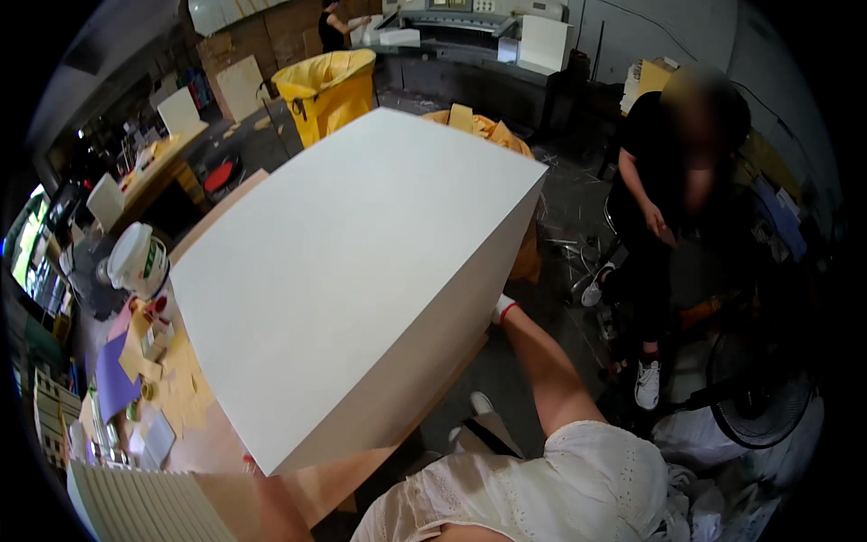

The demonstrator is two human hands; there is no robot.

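A large white box-shaped block [361, 226] fills the middle of the view, its broad top face and its long right side showing. It sits at an angle over the brown worktable, and I cannot tell whether it rests fully on it. My right hand [503, 309], in a white glove with a red cuff, is against the block's right side near the far end; its fingers are mostly hidden. At the near left corner my left hand [250, 464] grips the block from below, with only a little of it showing beside the forearm.
Left on the worktable [203, 415] lie a white bucket [138, 260], purple sheet [117, 378] and paper scraps. A pale stack [144, 506] stands near left. Beyond are a yellow bin [330, 95] and a machine [452, 32]. A person [646, 208] sits right, near a fan [760, 390].
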